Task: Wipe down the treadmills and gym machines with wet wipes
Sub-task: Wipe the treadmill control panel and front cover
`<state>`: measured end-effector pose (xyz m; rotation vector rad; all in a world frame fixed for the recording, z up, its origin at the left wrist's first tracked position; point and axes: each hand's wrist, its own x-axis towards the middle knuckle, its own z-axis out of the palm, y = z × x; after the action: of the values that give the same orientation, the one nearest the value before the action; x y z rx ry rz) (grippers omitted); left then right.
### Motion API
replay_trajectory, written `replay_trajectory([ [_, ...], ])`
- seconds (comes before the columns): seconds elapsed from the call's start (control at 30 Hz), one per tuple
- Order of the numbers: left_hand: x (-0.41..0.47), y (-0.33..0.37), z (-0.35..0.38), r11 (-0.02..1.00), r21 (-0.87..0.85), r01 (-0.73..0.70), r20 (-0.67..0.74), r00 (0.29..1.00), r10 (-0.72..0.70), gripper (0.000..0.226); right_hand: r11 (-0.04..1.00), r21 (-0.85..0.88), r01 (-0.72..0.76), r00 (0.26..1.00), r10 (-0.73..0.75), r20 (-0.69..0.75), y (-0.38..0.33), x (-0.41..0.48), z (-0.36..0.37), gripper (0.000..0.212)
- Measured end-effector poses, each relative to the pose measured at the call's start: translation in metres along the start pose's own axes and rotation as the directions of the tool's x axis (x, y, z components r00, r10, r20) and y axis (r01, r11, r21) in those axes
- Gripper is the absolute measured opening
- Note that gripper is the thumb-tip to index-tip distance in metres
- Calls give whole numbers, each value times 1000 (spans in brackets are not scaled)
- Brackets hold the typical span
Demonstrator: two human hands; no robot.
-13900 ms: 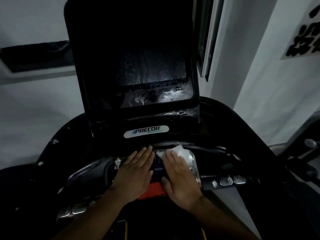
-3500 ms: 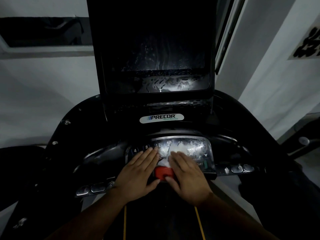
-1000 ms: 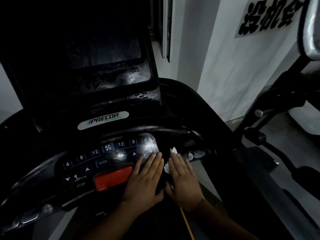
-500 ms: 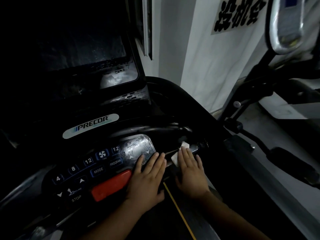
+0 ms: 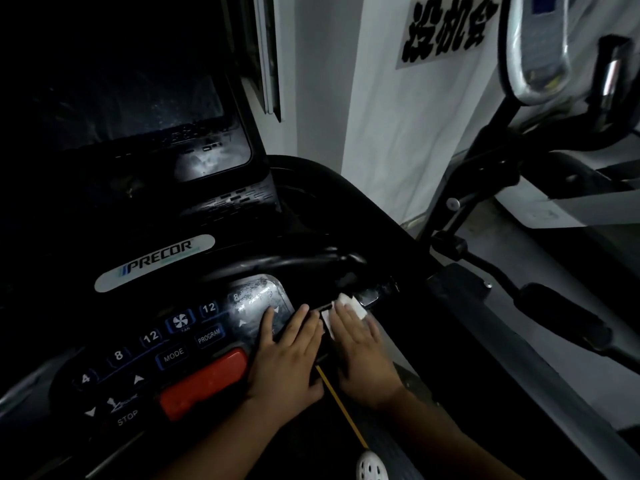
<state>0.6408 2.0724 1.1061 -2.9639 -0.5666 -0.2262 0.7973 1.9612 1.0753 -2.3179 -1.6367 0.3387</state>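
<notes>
A black Precor treadmill console fills the left of the view, with a dark screen above and a keypad with a red stop button below. My left hand lies flat with straight fingers on the right end of the keypad. My right hand presses a white wet wipe flat against the bar just right of the keypad. Only the wipe's far corner and left edge show past my fingers.
A black side handrail curves down on the right of the console. Beyond it stands another gym machine with a silver console and black arms. A white wall with black lettering is behind. The treadmill belt's yellow line runs below my hands.
My view and both hands have shifted rightward along the console, from the middle of the keypad to its right end. The wipe has slid with my right hand onto the bar beside the keypad.
</notes>
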Motion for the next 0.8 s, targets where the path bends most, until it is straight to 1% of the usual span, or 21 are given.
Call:
replay_trajectory([
  [0.03, 2, 1, 0, 1000, -6, 6, 5, 1000, -6, 92, 1000, -26, -9, 1000, 9, 5, 16, 0, -4, 90],
  [0.1, 4, 4, 1, 1000, 1, 17, 16, 1000, -17, 92, 991, -68, -112, 992, 107, -65, 42, 11, -13, 94],
  [0.13, 5, 5, 2, 1000, 10, 20, 26, 999, -21, 92, 986, -64, -157, 985, 151, -85, 46, 19, -16, 95],
  [0.17, 5, 6, 3, 1000, 19, 25, 34, 999, -25, 92, 986, -40, -164, 984, 160, -83, 43, 24, -16, 94],
  [0.2, 6, 6, 3, 999, 24, 28, 35, 999, -29, 92, 991, 0, -132, 989, 131, -73, 36, 26, -13, 92],
  [0.27, 7, 8, 4, 999, 28, 30, 19, 999, -30, 89, 997, 73, -22, 998, 25, -49, 23, 15, -5, 92],
  [0.3, 8, 9, 4, 999, 27, 32, 13, 999, -32, 88, 997, 72, 17, 999, -14, -36, 25, 7, -3, 93],
  [0.33, 9, 10, 4, 999, 23, 36, 11, 999, -37, 88, 999, 47, 22, 999, -21, -28, 34, 3, -5, 94],
  [0.37, 11, 11, 4, 999, 22, 41, 11, 999, -42, 88, 1000, 21, -11, 999, 11, -34, 45, 7, -7, 94],
  [0.4, 14, 13, 5, 999, 26, 41, 19, 999, -42, 89, 997, 7, -75, 996, 76, -52, 55, 14, -11, 95],
  [0.47, 22, 15, 6, 999, 30, 31, 37, 999, -32, 89, 983, 26, -181, 981, 182, -60, 56, 26, -18, 95],
  [0.5, 26, 15, 8, 999, 26, 29, 45, 999, -30, 89, 984, 46, -171, 983, 173, -60, 50, 27, -16, 95],
  [0.6, 31, 15, 9, 1000, 13, 24, 65, 998, -25, 89, 997, 79, 5, 1000, -4, -13, 35, 3, -7, 92],
  [0.63, 31, 15, 9, 1000, 14, 18, 65, 998, -19, 89, 998, 64, 24, 1000, -25, 16, 39, -4, -8, 88],
  [0.67, 30, 14, 10, 1000, 15, 15, 66, 998, -16, 89, 998, 56, 16, 1000, -17, 14, 47, -4, -11, 86],
  [0.73, 30, 14, 11, 1000, 23, 18, 66, 998, -20, 90, 996, 64, -60, 997, 62, -34, 52, 9, -18, 87],
  [0.77, 30, 14, 12, 1000, 24, 20, 65, 998, -21, 90, 992, 82, -91, 994, 95, -47, 46, 15, -19, 88],
  [0.8, 30, 15, 12, 1000, 21, 21, 61, 998, -22, 90, 990, 112, -85, 994, 92, -61, 36, 17, -18, 88],
])
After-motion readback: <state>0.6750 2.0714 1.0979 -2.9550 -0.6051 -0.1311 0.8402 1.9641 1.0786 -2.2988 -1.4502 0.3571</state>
